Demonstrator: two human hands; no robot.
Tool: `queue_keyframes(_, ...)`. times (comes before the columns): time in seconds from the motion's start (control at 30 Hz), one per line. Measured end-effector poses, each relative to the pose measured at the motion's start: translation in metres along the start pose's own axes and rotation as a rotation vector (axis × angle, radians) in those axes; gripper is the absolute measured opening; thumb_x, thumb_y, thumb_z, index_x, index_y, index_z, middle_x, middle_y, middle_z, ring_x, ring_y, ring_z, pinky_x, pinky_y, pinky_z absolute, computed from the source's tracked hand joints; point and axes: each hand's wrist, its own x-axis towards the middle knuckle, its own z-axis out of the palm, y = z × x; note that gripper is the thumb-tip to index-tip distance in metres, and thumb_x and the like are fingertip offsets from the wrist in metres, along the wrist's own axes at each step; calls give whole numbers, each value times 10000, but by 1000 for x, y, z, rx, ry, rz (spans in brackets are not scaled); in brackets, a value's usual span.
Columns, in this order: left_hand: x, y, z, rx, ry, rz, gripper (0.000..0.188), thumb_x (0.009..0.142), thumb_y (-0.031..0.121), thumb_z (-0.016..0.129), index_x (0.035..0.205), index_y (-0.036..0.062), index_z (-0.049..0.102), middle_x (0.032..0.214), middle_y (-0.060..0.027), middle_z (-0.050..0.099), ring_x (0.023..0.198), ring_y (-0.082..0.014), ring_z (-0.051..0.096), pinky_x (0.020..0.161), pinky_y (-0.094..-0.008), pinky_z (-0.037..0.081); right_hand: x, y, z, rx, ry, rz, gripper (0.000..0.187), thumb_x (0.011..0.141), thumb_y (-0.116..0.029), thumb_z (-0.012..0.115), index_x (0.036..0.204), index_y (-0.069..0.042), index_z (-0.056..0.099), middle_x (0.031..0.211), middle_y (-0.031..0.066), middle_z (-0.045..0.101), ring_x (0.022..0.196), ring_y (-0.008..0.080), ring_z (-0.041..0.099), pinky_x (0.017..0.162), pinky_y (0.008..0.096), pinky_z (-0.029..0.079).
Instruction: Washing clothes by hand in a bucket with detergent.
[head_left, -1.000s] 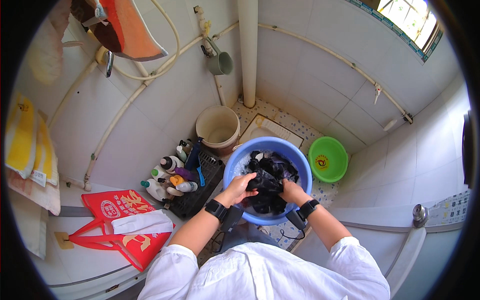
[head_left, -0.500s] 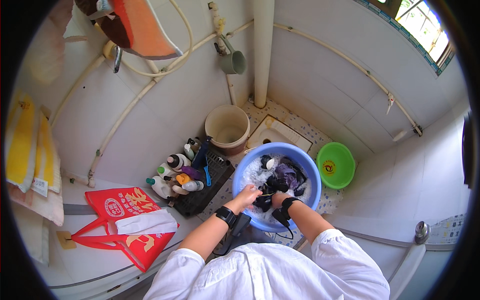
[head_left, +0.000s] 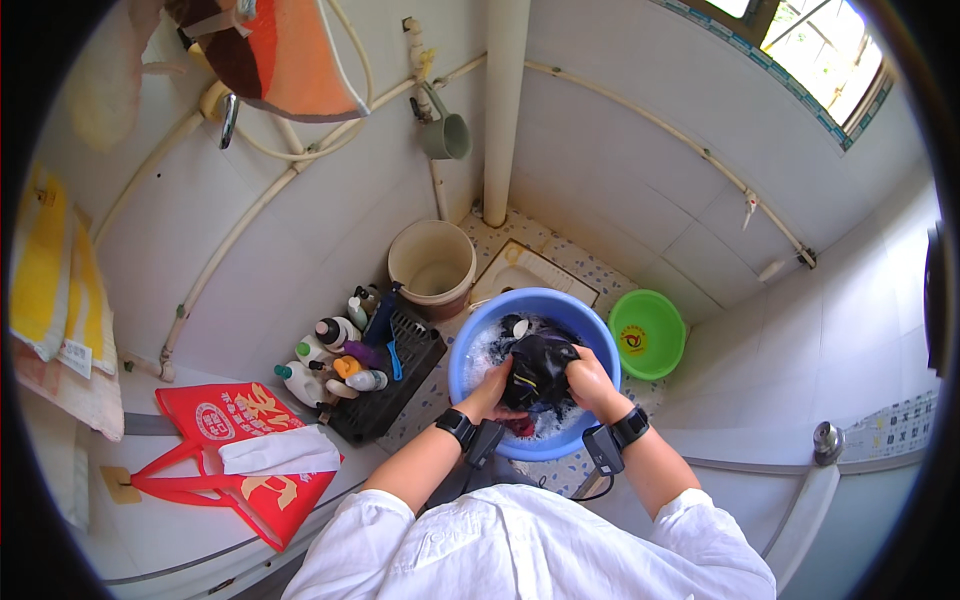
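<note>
A blue plastic basin (head_left: 457,362) of foamy water (head_left: 481,347) stands on the floor in front of me. Between my hands, above the suds, is a wet, bunched black garment (head_left: 541,368) with a thin yellowish line on it. My left hand (head_left: 488,392) grips its left side, fingers partly hidden beneath the cloth. On the opposite side my right hand (head_left: 592,382) is closed round the fabric. Dark red cloth (head_left: 520,427) shows in the water below, and a small white object (head_left: 520,328) lies near the far rim. Both wrists wear black straps with small boxes.
Right of the basin sits a green basin (head_left: 660,362). Behind are a beige bucket (head_left: 432,258) and a squat toilet (head_left: 535,270). Several bottles (head_left: 335,335) crowd a black rack (head_left: 410,365) at left. A red bag (head_left: 270,500) with white cloth (head_left: 282,452) lies on a ledge.
My hands have lifted the black garment out of the suds and moved apart to its two sides. The view has shifted slightly, so the surroundings appear farther left.
</note>
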Motion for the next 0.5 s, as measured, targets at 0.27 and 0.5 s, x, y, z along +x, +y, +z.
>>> queue_keyframes(0.27,24,-9,23,-230,-34,-70,89,840,136,388,831,97,467,622,-50,451,478,-148,422,427,-260,368,9,26,5,-671,237,-335,362,720,-76,487,1070,12,465,986,217,537,950,333,512,838,353,389)
queue_keyframes(0.5,-5,12,29,108,60,84,79,817,107,468,891,81,463,676,-32,504,480,-109,430,391,-226,319,25,93,-62,-1327,93,-117,454,666,-52,552,1101,5,434,1045,242,476,976,388,473,856,391,397)
